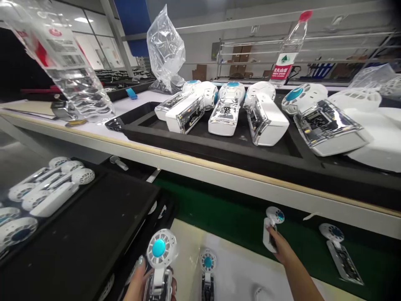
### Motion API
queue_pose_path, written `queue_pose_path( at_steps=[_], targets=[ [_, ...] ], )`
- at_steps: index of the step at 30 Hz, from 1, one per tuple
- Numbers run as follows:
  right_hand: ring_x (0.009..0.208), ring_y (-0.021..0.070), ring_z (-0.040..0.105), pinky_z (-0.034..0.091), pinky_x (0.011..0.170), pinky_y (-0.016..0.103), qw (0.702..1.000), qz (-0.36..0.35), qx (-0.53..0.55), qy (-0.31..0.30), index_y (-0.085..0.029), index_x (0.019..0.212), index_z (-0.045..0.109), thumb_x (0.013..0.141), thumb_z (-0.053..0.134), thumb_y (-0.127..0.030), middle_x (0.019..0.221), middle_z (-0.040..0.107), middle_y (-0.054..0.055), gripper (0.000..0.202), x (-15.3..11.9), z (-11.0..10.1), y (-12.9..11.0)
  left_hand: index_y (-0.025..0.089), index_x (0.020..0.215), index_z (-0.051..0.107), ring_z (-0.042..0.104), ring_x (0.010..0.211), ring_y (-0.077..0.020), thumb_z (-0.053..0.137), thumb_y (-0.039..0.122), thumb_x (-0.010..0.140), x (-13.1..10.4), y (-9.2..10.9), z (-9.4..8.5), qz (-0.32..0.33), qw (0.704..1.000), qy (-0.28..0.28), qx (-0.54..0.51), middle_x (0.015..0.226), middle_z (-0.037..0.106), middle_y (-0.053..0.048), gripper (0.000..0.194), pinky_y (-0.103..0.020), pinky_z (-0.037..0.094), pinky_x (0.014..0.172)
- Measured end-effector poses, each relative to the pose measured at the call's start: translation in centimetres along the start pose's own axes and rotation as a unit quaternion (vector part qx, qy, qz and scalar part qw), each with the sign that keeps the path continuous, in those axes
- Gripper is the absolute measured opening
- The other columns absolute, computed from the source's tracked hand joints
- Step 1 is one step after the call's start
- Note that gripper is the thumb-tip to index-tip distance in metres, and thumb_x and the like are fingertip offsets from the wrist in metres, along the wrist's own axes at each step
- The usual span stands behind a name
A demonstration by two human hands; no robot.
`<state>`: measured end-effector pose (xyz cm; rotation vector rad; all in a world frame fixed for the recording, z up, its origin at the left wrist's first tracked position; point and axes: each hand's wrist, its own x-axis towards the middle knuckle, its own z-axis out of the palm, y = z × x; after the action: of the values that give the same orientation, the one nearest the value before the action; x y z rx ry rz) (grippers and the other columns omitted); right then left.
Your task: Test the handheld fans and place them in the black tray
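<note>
Left hand grasps one fan, blue disc showing, over the pale board. Right hand grips another, apparently by its white body, at the green mat. Third fan between them; black tray left.

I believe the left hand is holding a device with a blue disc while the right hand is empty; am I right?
Not quite: the head view shows that the right hand is not empty but holds a second device. The left hand does hold a device with a blue disc.
</note>
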<state>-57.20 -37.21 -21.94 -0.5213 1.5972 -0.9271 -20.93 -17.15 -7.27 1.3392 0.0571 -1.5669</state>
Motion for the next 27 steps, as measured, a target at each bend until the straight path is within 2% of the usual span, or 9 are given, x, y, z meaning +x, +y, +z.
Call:
queue_pose_path(
  at_steps=[2,5,10,14,17,19,21,23,27],
  targets=[
    [0.068,0.0244,0.063,0.050,0.059,0.035,0.996,0.020,0.058,-0.066,-0.023,0.092,0.054,0.042,0.077,-0.051,0.064,0.063,0.000,0.062,-3.9,1.2,0.5,0.012,0.104,0.056,0.062,0.081,-0.0316,0.048,0.066,0.068,-1.3,-0.2,0.8,-0.016,1.000,-0.014,-0.004,0.077,0.066,-0.011,0.065,-0.043,0.048,0.071],
    [0.081,0.0231,0.063,0.051,0.066,0.036,0.977,0.035,0.151,-0.150,-0.027,0.100,0.054,0.055,0.054,-0.075,0.087,0.067,0.002,0.066,-11.8,3.4,0.5,0.011,0.107,0.056,0.061,0.072,-0.0281,0.045,0.071,0.066,-3.4,0.0,2.4,-0.041,0.995,-0.083,-0.032,0.079,0.064,-0.012,0.074,-0.040,0.046,0.068],
    [0.081,0.0270,0.063,0.051,0.066,0.040,0.941,0.145,0.196,-0.233,-0.027,0.104,0.057,0.063,0.039,-0.078,0.087,0.069,0.006,0.068,-22.8,6.6,-0.8,0.013,0.097,0.061,0.056,0.055,-0.0201,0.042,0.068,0.071,-6.1,0.1,3.4,-0.042,0.987,-0.145,-0.054,0.069,0.062,-0.007,0.063,-0.031,0.040,0.054],
    [0.067,0.0226,0.062,0.051,0.064,0.037,0.934,0.127,0.238,-0.233,-0.022,0.094,0.060,0.070,0.044,-0.070,0.079,0.068,0.005,0.056,-26.1,8.0,-1.0,0.014,0.100,0.060,0.056,0.055,-0.0195,0.039,0.067,0.073,-7.6,0.4,2.0,-0.029,0.987,-0.151,-0.050,0.069,0.062,-0.006,0.063,-0.030,0.039,0.054],
    [0.053,0.0154,0.054,0.049,0.059,0.030,0.934,0.049,0.284,-0.212,-0.020,0.079,0.060,0.070,0.049,-0.065,0.064,0.063,0.002,0.046,-27.5,9.0,-0.6,0.013,0.109,0.056,0.056,0.053,-0.0199,0.044,0.065,0.072,-8.6,1.2,0.5,-0.027,0.988,-0.150,-0.034,0.068,0.062,-0.007,0.065,-0.031,0.041,0.053],
    [0.049,0.0140,0.051,0.046,0.053,0.027,0.944,0.005,0.264,-0.198,-0.019,0.069,0.059,0.070,0.047,-0.066,0.056,0.060,0.002,0.049,-29.0,9.8,-0.4,0.013,0.111,0.055,0.056,0.054,-0.0215,0.047,0.066,0.069,-9.0,1.8,-0.5,-0.026,0.989,-0.142,-0.023,0.068,0.062,-0.007,0.068,-0.033,0.043,0.054],
    [0.050,0.0150,0.052,0.044,0.051,0.026,0.959,0.018,0.210,-0.188,-0.016,0.064,0.058,0.071,0.043,-0.069,0.053,0.059,0.004,0.055,-30.8,10.9,-0.2,0.013,0.111,0.055,0.055,0.054,-0.0219,0.048,0.068,0.066,-9.4,2.3,-1.4,-0.024,0.989,-0.144,-0.020,0.068,0.062,-0.008,0.071,-0.035,0.044,0.056],
    [0.053,0.0158,0.054,0.043,0.052,0.026,0.962,0.068,0.170,-0.204,-0.014,0.070,0.060,0.071,0.043,-0.068,0.055,0.061,0.005,0.057,-32.5,12.0,0.1,0.012,0.111,0.055,0.054,0.052,-0.0204,0.048,0.069,0.065,-9.9,2.8,-2.2,-0.023,0.987,-0.155,-0.020,0.069,0.062,-0.008,0.073,-0.035,0.044,0.055],
    [0.062,0.0188,0.058,0.045,0.059,0.031,0.933,0.102,0.198,-0.281,-0.021,0.111,0.050,0.059,0.067,-0.048,0.065,0.063,0.001,0.061,-34.8,14.0,1.2,0.014,0.114,0.054,0.055,0.057,-0.0198,0.048,0.064,0.069,-11.4,4.0,-3.7,-0.013,0.988,-0.152,-0.009,0.073,0.062,-0.008,0.068,-0.036,0.045,0.057]
  ],
)
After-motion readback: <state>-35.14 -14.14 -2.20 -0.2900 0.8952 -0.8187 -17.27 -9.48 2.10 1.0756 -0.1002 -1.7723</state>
